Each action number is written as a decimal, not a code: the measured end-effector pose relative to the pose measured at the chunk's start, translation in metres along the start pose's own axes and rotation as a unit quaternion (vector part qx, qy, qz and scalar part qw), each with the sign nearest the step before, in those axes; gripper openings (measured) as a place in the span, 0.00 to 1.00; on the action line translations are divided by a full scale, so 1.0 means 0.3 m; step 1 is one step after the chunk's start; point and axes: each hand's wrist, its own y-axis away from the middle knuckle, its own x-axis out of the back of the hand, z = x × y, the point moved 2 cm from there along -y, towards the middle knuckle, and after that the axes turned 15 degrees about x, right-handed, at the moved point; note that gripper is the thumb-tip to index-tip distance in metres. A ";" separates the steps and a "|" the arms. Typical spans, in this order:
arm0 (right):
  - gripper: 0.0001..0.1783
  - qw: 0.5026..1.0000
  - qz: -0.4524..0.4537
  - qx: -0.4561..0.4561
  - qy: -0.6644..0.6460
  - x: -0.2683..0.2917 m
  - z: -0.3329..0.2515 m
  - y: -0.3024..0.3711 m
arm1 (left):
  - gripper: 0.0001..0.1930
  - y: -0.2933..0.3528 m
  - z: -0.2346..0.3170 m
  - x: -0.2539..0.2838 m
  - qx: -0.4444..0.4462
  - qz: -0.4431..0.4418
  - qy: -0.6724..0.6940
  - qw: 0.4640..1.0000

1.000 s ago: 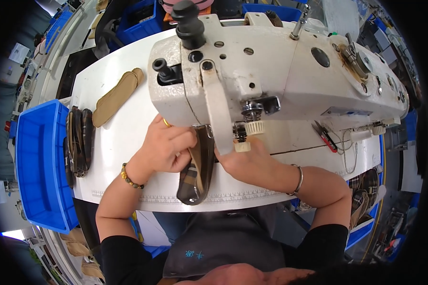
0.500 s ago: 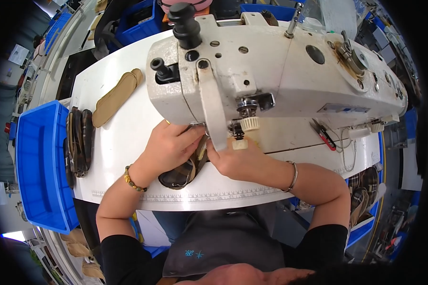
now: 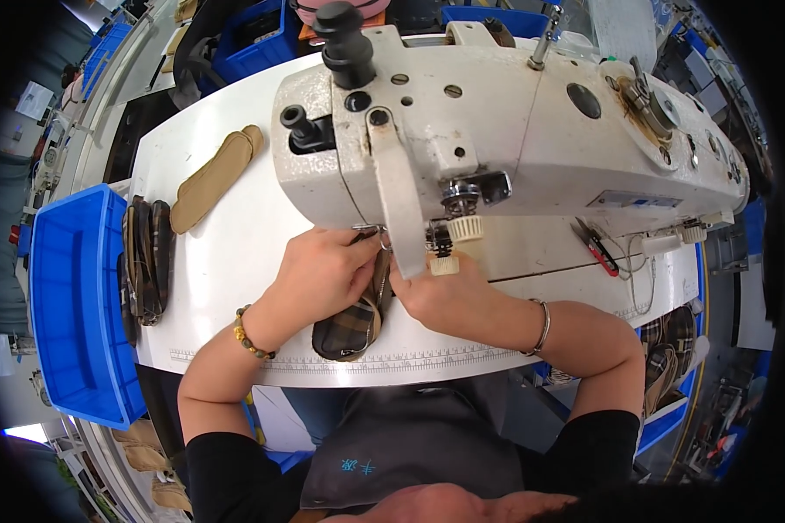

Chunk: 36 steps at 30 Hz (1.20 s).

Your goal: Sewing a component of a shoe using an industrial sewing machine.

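Note:
A brown and black plaid fabric piece (image 3: 347,331), shaped like part of a shoe upper, lies under the head of a white sewing machine (image 3: 506,131). Its rounded end points toward me, with a pale edge along one side. My left hand (image 3: 321,272) is closed on the fabric's left side by the presser foot, fingertips pressed down. On the other side, my right hand (image 3: 440,288) grips the fabric's edge between thumb and fingers. Some of those fingers are hidden behind the thread take-up cover and tension knobs. The needle area is mostly hidden.
Tan sole-shaped pieces (image 3: 218,179) lie at the table's far left. Folded plaid pieces (image 3: 148,261) stand beside a blue bin (image 3: 78,305). Red-handled thread snips (image 3: 597,248) rest right of the needle area. A ruler strip (image 3: 392,362) follows the table's front edge.
The plaid piece has shifted toward me and a little right, and its rounded end has swung rightward. My left hand has moved slightly right with it; the right hand has shifted slightly right.

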 end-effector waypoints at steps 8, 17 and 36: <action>0.21 1.000 0.001 -0.003 -0.006 0.014 0.010 -0.005 | 0.12 -0.004 -0.015 -0.021 -0.003 0.011 0.007 1.000; 0.20 1.000 0.016 -0.001 0.003 0.001 0.020 0.004 | 0.11 -0.008 0.003 -0.009 0.033 -0.002 -0.005 0.999; 0.09 0.993 0.013 0.098 -0.069 0.023 -0.042 -0.012 | 0.16 0.007 -0.008 -0.024 0.014 0.038 0.074 0.996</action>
